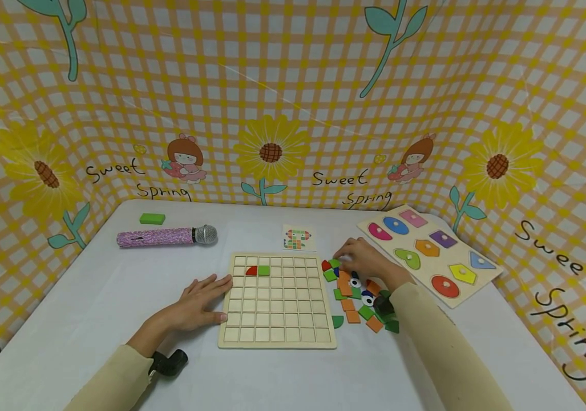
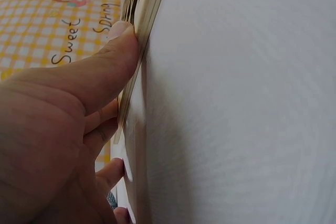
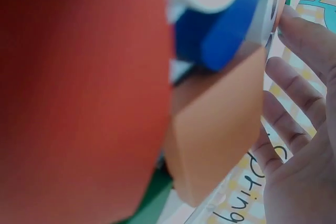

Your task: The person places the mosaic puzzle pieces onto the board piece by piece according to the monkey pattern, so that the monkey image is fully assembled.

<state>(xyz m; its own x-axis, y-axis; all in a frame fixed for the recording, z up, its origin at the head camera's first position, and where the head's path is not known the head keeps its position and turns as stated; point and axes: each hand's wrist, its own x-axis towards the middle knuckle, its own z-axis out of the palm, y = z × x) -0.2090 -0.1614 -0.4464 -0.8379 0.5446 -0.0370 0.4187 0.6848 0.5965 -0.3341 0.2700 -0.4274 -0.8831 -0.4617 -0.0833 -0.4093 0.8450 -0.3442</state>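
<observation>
A square wooden grid board lies on the table. A red quarter-round piece and a green square piece sit side by side in its second row. My left hand rests at the board's left edge, thumb and fingertips touching its side in the left wrist view. Over the far end of a loose pile of coloured pieces, right of the board, is my right hand. Its fingers look loosely extended, one fingertip at the pieces. An orange piece is close in the right wrist view.
A small pattern card lies behind the board. At the right is a knobbed shape puzzle. A glittery pink microphone and a green block lie at the back left. A checked, flowered cloth stands behind the table.
</observation>
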